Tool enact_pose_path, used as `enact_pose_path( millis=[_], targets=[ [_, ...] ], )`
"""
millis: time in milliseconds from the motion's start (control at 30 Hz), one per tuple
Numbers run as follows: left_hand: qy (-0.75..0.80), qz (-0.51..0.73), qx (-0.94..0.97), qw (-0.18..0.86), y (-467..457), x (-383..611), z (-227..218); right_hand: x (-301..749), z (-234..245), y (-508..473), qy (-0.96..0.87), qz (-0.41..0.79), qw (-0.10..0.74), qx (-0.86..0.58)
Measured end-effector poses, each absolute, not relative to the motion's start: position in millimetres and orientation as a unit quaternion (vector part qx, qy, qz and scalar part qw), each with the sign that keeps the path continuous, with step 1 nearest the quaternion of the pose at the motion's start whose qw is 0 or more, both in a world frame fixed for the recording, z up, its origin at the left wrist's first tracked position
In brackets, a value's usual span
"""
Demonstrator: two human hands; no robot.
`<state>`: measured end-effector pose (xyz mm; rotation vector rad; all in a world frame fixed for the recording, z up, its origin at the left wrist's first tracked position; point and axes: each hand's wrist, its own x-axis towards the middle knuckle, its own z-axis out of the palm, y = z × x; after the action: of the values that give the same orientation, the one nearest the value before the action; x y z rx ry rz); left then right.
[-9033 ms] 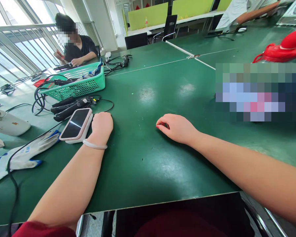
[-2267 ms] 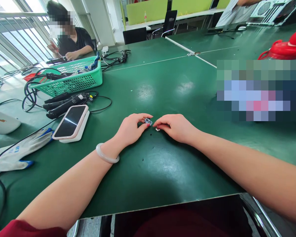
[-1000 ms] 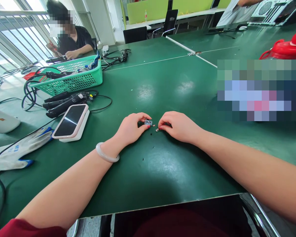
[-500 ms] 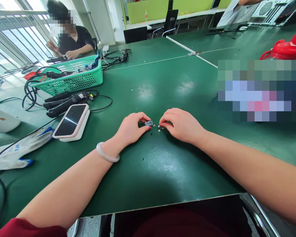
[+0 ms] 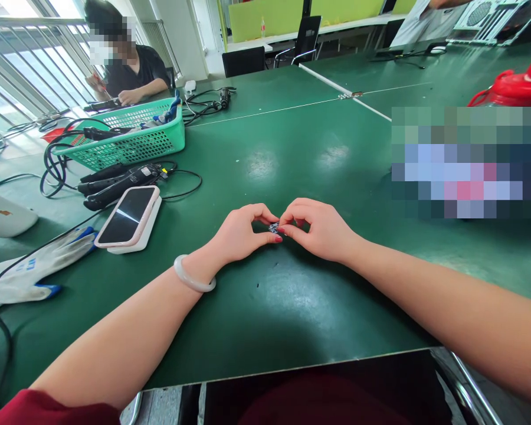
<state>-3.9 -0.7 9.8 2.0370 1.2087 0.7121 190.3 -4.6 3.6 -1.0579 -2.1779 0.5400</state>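
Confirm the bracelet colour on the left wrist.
Milky white bracelet, clearest in the head view.

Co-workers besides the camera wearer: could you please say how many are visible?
2. One person in a black shirt sits far left behind the green basket; a second person in white shows only partly at the top right edge. Others may be hidden.

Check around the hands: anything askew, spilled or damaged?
Nothing stands out. The left hand and right hand pinch a small board together over the table; the phone lies flat on its white base, and the green basket stands upright.
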Motion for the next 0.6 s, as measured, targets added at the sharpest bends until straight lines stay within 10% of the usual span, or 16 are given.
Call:
enact_pose_path(
  millis=[600],
  targets=[
    [0.539, 0.307, 0.729, 0.289, 10, -8, 3, 192, -8, 11, -0.843, 0.16, 0.251, -0.448]
  ],
)
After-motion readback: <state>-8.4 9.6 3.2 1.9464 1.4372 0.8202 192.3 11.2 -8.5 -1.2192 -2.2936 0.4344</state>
